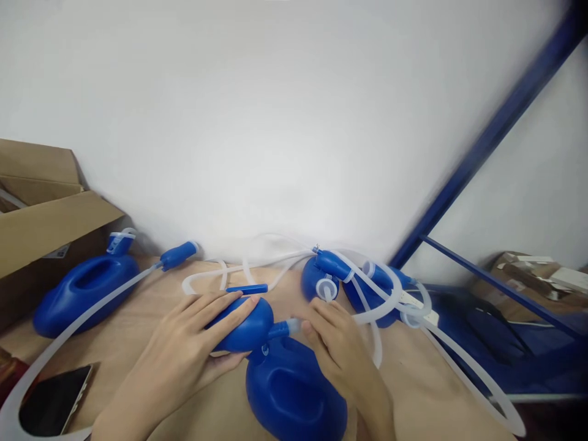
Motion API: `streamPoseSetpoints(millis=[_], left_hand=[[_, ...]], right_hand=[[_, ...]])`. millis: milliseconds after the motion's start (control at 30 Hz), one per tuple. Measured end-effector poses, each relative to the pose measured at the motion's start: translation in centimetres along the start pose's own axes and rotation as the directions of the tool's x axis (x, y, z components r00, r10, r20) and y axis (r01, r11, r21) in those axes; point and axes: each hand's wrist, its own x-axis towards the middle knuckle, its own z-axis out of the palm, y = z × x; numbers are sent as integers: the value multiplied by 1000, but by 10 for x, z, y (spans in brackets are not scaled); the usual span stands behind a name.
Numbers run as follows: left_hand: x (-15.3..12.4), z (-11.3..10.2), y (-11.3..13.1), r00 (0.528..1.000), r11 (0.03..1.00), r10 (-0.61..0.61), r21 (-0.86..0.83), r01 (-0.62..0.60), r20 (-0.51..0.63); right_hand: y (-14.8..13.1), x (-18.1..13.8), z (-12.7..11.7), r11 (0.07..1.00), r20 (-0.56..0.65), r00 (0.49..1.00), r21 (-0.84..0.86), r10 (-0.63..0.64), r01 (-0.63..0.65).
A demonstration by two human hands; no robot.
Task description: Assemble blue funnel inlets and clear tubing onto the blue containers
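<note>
A: What are the hands on?

B: The left hand [193,349] grips a blue bulb [250,323], fingers over the top and thumb below. The right hand [337,343] is curled around a white hose [365,317] that comes in from the right. Between them shows a clear end piece [294,325] at the bulb's neck.

A: Is that join made?

B: The fingers cover it, so nobody can tell; it looks like the part in hand.

A: And just beyond?

B: The front bottle [315,398] lies on the desk [404,392] just below the bulb, with no hose visibly fixed to it. A loose blue stick [248,288] lies behind the left hand.

A: What seems done?

B: Left of the person, a blue handle [179,255] has a hose running into it, so that piece seems finished. The left bottle [110,269] wears a white cap [123,233].

A: Farther out?

B: A phone [52,401] and an open carton [59,220] at the left, a blue frame [487,138] at the right.
</note>
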Motion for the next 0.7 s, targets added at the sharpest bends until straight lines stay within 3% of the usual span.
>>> streamPoseSetpoints(millis=[100, 200, 333, 433, 500, 567, 633, 700], left_hand=[[-1, 3, 4, 999, 1000, -4, -9, 3, -41], [-2, 6, 11, 997, 999, -16, -35, 14, -78], [-2, 9, 22, 995, 987, -88, -137, 81, -42], [2, 7, 33, 973, 907, -221, -354, 229, 61], [5, 4, 39, 903, 736, -338, -522, 430, 267], [9, 2, 41, 790, 465, -327, -640, 612, 518], [14, 5, 39, 711, 170, -157, -691, 703, 685], [17, 13, 35, 689, -48, 41, -687, 725, 724]], right_hand=[[-2, 3, 10, 996, -126, 992, -94, -19, 7], [-4, 2, 13, 996, -230, 972, -83, -48, 30], [-4, -2, 8, 999, -200, 980, 34, 1, 6], [0, -5, 6, 999, -183, 983, 40, -10, 17], [3, -8, 6, 998, -181, 983, 41, -33, 41], [4, -12, 7, 995, -175, 984, 88, -25, 41], [3, -15, 9, 988, -168, 986, 156, 4, 22], [1, -16, 10, 979, -173, 985, 201, 19, 17]])
